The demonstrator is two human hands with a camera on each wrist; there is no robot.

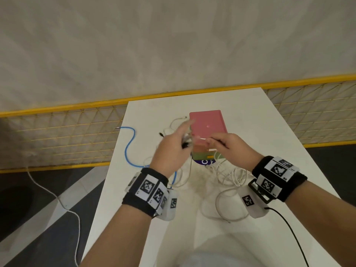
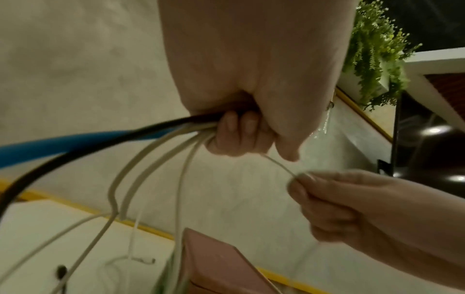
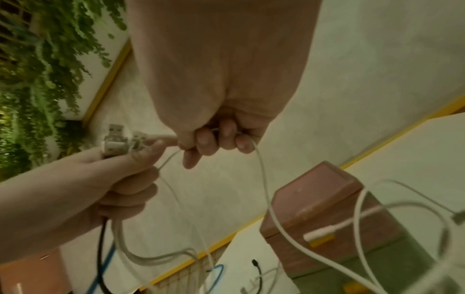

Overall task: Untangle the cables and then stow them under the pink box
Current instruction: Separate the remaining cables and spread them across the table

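The pink box (image 1: 207, 128) sits on a green box (image 1: 200, 156) in the middle of the white table (image 1: 269, 122). Above its near edge my left hand (image 1: 173, 149) grips a bundle of cables (image 2: 156, 159): one black, one blue (image 2: 50, 145) and several white. Their USB plugs (image 3: 115, 139) stick out of that fist. My right hand (image 1: 227, 145) pinches a thin white cable (image 3: 264, 179) that runs across from the left hand. More white cable (image 1: 227, 180) lies in loose tangled loops on the table below both hands. The blue cable (image 1: 129, 147) trails off to the left.
A yellow mesh fence (image 1: 57, 135) runs behind and beside the table. A white cord (image 1: 57, 199) lies on the floor at the left. A black wire (image 1: 289, 228) hangs from my right wrist camera. Green plants (image 3: 37, 79) hang at the side.
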